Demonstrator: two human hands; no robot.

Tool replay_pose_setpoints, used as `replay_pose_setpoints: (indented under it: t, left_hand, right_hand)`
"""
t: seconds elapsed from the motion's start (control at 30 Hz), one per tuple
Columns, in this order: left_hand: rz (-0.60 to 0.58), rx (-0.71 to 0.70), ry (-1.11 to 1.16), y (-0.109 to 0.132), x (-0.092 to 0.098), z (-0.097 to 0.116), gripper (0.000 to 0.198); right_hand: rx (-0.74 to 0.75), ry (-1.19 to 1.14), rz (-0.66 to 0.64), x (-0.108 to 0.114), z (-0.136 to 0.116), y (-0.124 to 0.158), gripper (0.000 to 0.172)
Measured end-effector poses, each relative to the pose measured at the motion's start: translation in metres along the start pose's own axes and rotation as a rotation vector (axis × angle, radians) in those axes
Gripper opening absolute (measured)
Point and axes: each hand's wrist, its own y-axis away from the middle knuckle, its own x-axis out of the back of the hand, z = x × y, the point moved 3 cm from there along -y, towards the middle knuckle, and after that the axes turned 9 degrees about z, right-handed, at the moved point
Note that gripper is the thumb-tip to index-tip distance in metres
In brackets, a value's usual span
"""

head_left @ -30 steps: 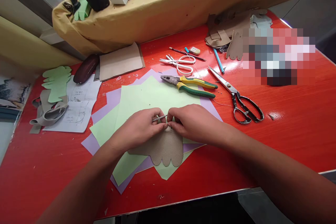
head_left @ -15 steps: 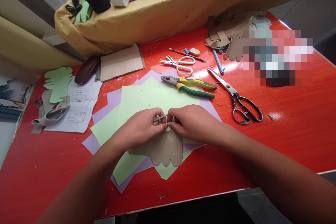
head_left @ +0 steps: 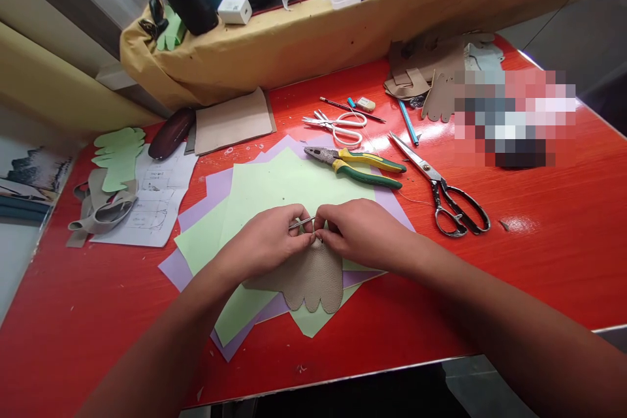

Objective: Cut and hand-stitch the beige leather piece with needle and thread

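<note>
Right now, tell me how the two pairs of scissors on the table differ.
The big scissors are all metal with dark loop handles; the small scissors have white handles. The big scissors are longer and lie nearer the right hand; the small scissors lie beyond the pliers. Both rest flat on the red table, untouched.

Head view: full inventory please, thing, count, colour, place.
leather piece: 1, beige, under both hands
metal pin: 1, silver, between the fingertips
paper sheets: several, pale green and lilac, table centre
pliers: 1, yellow-green handles, behind the hands
large scissors: 1, dark handles, right of the pliers
small scissors: 1, white handles, behind the pliers
pencil: 1, dark, behind the small scissors
table: 1, red
left hand: 1, pinching the pin
right hand: 1, on the leather's top edge
</note>
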Motion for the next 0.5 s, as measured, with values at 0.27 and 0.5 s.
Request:
replay_pose_setpoints:
  t: [0.27,0.5]
  left_hand:
    - [-0.004,-0.011,-0.010,0.0014,0.0024,0.0028,0.018]
    - [-0.015,-0.007,0.015,-0.0002,0.0014,0.0024,0.018]
  right_hand:
    - [0.000,0.019,-0.015,0.0021,-0.0013,0.0000,0.016]
    - [0.001,0.025,-0.011,0.0025,-0.0020,0.0008,0.015]
